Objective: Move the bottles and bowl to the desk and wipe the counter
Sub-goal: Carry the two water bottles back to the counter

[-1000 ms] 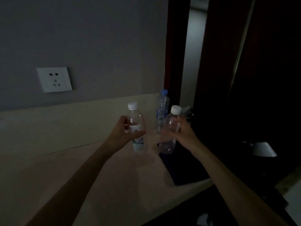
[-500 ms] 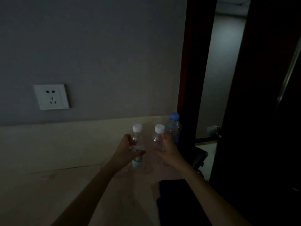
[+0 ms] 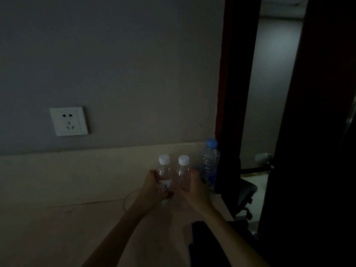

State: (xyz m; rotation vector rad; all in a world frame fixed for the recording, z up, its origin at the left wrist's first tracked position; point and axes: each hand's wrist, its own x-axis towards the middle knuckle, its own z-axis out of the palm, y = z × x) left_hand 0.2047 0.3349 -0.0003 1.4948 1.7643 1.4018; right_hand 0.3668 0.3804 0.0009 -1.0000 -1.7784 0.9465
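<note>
The scene is dim. My left hand (image 3: pixel 154 189) grips a small clear bottle with a white cap and a white label (image 3: pixel 164 174). Right beside it, my right hand (image 3: pixel 196 189) grips a second small clear bottle with a white cap (image 3: pixel 183 172). Both bottles stand upright, side by side, low over the pale surface (image 3: pixel 77 218). A taller clear bottle with a blue cap (image 3: pixel 210 162) stands just right of my right hand, near the surface's right edge. A faint clear round rim, perhaps a bowl (image 3: pixel 127 199), shows behind my left wrist.
A white wall socket (image 3: pixel 68 121) sits on the grey wall at the left. A dark flat object (image 3: pixel 204 239) lies on the surface under my right forearm. A dark door frame (image 3: pixel 231 93) and an office chair (image 3: pixel 246 197) lie to the right.
Both hands have carried the two small bottles forward and together, lowering them near the blue-capped bottle. The view has turned up and toward the wall.
</note>
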